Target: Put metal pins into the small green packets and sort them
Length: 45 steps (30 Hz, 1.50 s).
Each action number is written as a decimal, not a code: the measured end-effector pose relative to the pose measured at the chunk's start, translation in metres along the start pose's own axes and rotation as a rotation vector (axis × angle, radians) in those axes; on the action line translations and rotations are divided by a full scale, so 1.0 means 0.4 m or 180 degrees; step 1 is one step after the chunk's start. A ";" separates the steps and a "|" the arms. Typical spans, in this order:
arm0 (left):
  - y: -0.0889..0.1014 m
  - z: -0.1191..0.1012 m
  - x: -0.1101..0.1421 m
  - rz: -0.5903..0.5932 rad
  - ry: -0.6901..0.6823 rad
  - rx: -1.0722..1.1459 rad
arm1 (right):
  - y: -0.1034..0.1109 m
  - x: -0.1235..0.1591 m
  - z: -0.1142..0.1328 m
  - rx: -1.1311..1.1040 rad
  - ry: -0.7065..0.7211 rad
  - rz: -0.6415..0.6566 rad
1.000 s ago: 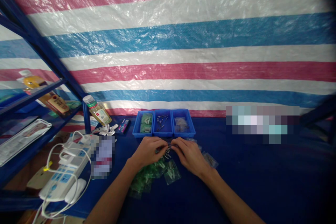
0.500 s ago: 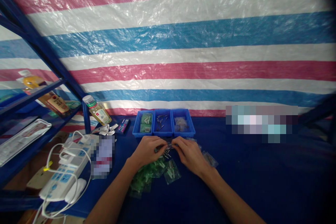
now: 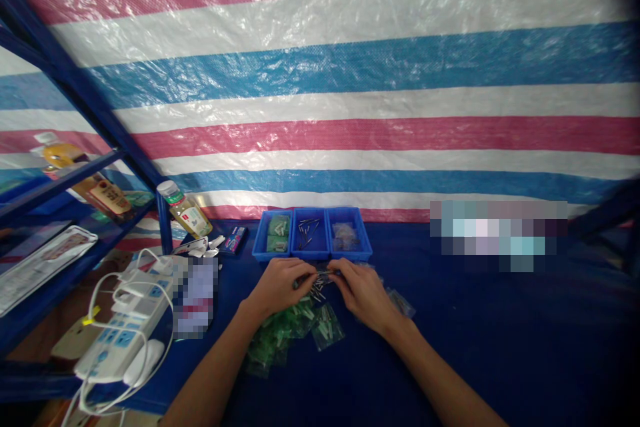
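My left hand [image 3: 280,285] and my right hand [image 3: 364,291] are close together over the blue tabletop, fingers pinched around small dark metal pins and what looks like a small clear bag between them. Loose pins [image 3: 317,293] lie on the table just below the fingertips. A pile of small green-tinted plastic bags [image 3: 285,333] lies under my left wrist. Just beyond the hands stand three small blue bins [image 3: 313,235]: the left holds green bags, the middle holds loose pins, the right holds clear bags.
A white power strip with cables [image 3: 120,333] lies at the left edge. A bottle [image 3: 186,211] and small packets stand by a blue shelf frame [image 3: 75,167] on the left. A striped tarpaulin [image 3: 350,80] forms the back wall. More clear bags [image 3: 400,303] lie right of my right hand.
The two hands have drawn very slightly apart, the right one shifting a little to the right. Everything else is as before.
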<state>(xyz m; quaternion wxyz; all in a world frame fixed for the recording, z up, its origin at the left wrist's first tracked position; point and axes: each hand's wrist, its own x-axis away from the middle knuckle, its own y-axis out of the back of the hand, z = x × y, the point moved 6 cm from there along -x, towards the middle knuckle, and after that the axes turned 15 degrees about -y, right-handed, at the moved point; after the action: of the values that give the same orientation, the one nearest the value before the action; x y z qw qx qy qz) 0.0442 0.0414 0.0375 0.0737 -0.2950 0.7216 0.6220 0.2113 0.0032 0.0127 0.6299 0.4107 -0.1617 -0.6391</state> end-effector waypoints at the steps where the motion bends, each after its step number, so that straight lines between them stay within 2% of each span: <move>1: 0.002 0.000 -0.001 -0.0015 -0.0005 0.0001 | -0.002 0.000 -0.001 0.0022 0.0018 0.0002; 9: -0.011 0.000 0.003 0.0045 -0.0024 -0.0044 | -0.006 -0.003 -0.008 0.0074 0.0026 -0.0059; 31: -0.033 -0.014 -0.002 0.0187 -0.0131 -0.0166 | -0.027 0.002 0.006 -0.0041 -0.0054 0.0129; 36: -0.027 -0.016 -0.007 0.0121 -0.0185 -0.0143 | -0.028 0.000 -0.007 0.0183 -0.0218 0.0012; 45: -0.023 0.001 0.002 0.0029 0.0000 -0.0105 | -0.022 -0.004 -0.030 0.0319 -0.0631 -0.0083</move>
<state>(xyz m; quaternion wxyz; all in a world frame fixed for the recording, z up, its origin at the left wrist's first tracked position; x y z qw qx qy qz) 0.0484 0.0411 0.0292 0.0659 -0.2929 0.7126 0.6341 0.2139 0.0099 -0.0004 0.5810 0.3786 -0.2496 -0.6758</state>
